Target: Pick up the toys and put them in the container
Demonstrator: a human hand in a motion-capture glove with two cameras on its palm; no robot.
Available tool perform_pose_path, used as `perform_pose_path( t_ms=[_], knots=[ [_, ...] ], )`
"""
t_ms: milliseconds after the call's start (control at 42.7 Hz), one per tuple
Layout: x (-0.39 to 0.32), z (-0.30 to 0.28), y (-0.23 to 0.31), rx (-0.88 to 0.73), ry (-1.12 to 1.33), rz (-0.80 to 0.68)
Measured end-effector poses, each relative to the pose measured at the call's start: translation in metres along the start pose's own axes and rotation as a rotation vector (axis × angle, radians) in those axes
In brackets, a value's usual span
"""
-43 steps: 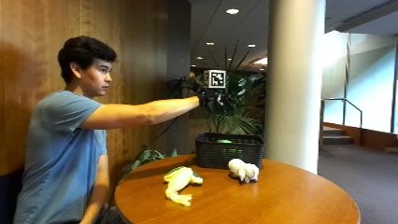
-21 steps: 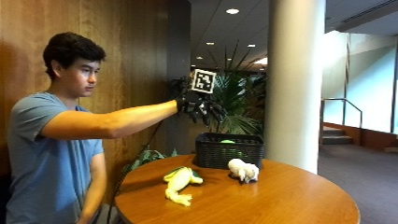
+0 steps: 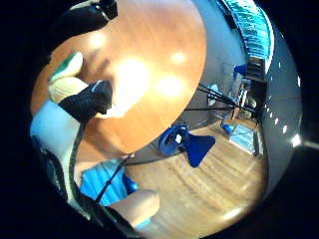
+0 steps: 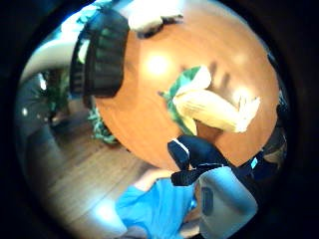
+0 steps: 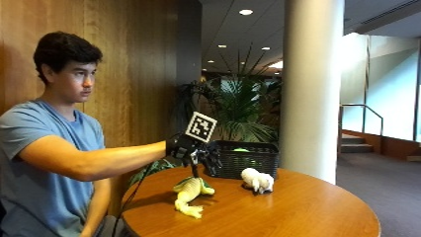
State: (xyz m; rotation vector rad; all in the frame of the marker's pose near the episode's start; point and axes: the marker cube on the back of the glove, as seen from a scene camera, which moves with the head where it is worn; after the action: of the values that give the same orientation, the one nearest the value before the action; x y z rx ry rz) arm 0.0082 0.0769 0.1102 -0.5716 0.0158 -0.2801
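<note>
In the outside view a yellow corn-shaped plush toy [image 5: 189, 190] with green leaves lies near the table's left edge. A white plush animal [image 5: 257, 180] stands to its right, in front of a black basket [image 5: 244, 159] that holds something green. My gloved right hand [image 5: 195, 151] hovers just above the corn toy with its fingers hanging relaxed and holding nothing. The thumb side palm view shows the corn toy [image 4: 212, 110] below a black fingertip [image 4: 192, 157], with the basket [image 4: 102, 50] and the white toy [image 4: 148, 20] farther off. The corn toy [image 3: 64, 84] also shows beside a fingertip [image 3: 92, 99].
The round wooden table [image 5: 309, 217] has bare room at its front and right. A white pillar [image 5: 313, 89] and potted palms [image 5: 240, 108] stand behind the basket. A wood-panelled wall runs behind the person.
The right arm has come down from shoulder height to just above the table, so the hand now hangs over the corn toy. The toys and basket have not moved.
</note>
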Motion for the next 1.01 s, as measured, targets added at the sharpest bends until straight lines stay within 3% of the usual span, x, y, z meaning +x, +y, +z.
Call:
perform_pose_path(
  t_ms=[117, 468, 773, 1007],
  knots=[
    [-0.011, 0.033, -0.016, -0.070, -0.013, 0.172],
    [-0.030, 0.109, -0.040, -0.113, -0.112, -0.028],
    [-0.042, 0.111, -0.029, -0.033, -0.263, -0.007],
    [-0.051, 0.104, -0.026, 0.117, -0.175, 0.045]
  ],
)
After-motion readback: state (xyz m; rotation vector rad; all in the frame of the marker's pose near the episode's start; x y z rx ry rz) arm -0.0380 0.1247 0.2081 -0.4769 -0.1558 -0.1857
